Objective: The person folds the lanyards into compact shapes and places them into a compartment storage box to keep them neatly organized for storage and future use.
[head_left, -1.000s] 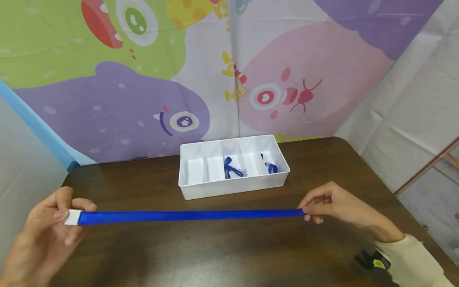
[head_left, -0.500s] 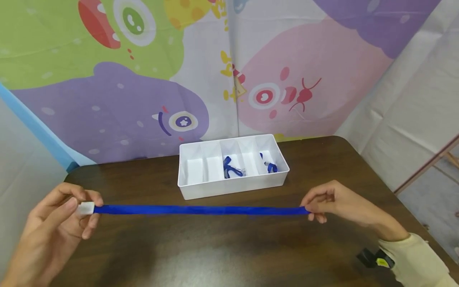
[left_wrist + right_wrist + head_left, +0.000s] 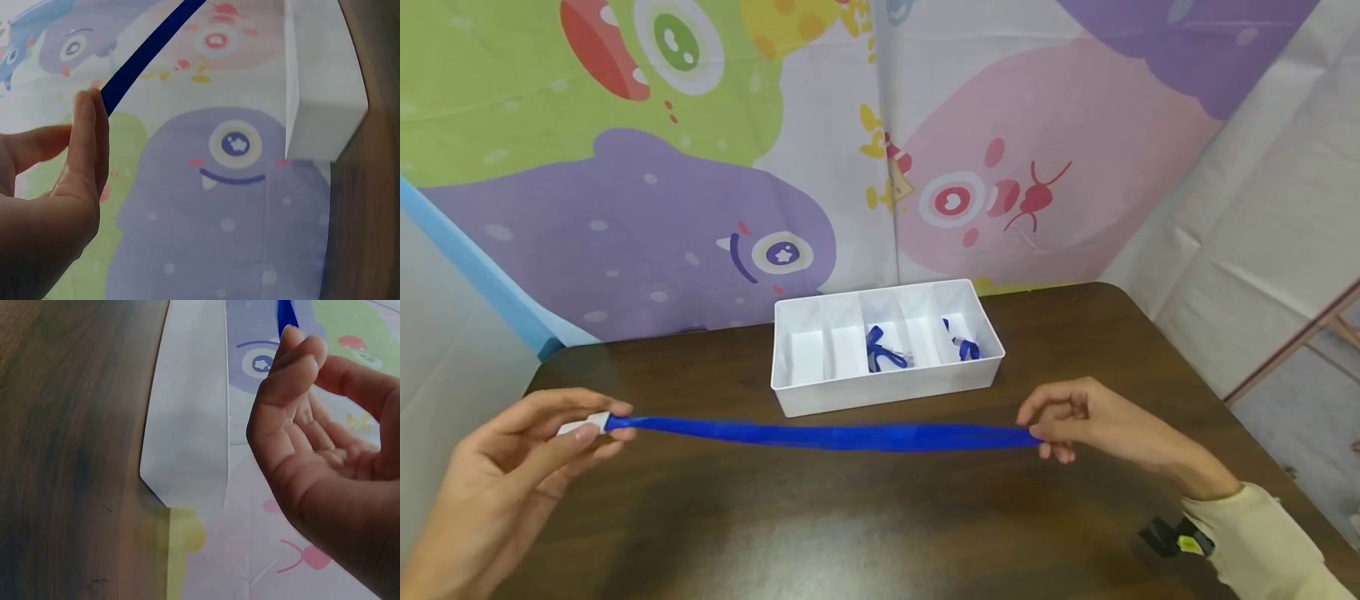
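A blue lanyard (image 3: 850, 437) stretches between my two hands above the table, sagging slightly and twisted near its left end. My left hand (image 3: 527, 467) pinches the white end piece (image 3: 597, 421) between thumb and fingers. At the other end, my right hand (image 3: 1082, 425) pinches the strap with thumb and fingertips. In the left wrist view the strap (image 3: 150, 56) runs up and right from the fingers; the white piece is hidden there. Only a short bit of strap (image 3: 287, 315) shows past the fingertips in the right wrist view.
Behind the lanyard stands a white divided box (image 3: 887, 393). Blue straps (image 3: 887, 354) lie in its middle compartment and another blue strap (image 3: 970, 350) in the rightmost one. The dark wooden table (image 3: 820, 525) meets a cartoon-printed cloth (image 3: 700, 225) at the back.
My left hand has moved right and slightly up, turning the white end piece. The lanyard has gone from taut and flat to slightly slack and twisted. My right hand stays nearly in place.
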A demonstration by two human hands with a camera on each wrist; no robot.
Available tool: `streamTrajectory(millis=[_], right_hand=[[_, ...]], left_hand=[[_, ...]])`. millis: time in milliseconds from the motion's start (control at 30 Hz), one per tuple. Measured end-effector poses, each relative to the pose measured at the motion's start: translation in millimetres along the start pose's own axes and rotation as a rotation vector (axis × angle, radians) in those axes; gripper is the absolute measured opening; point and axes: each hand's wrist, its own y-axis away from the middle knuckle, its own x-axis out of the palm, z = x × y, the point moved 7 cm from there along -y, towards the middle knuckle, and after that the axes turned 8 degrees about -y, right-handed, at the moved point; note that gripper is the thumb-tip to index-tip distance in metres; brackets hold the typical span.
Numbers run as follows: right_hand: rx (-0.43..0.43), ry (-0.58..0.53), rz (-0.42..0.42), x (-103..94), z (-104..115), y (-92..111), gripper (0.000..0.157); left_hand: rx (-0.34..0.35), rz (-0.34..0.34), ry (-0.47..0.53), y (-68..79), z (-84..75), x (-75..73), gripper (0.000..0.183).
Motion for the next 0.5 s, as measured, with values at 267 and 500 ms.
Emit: streamTrajectory(millis=[267,500], right_hand=[[-0.057,0.099,0.200,19.4,-3,-4,0.019],[-0.108,0.591,0.116,44.7,3,-11,0.014]], left_hand=[[0.053,0.057,-0.113,-4.0,-11.3,17.5,0.035],[0.136,-0.027,-0.432,-16.0,-25.8,54.8,0.027]])
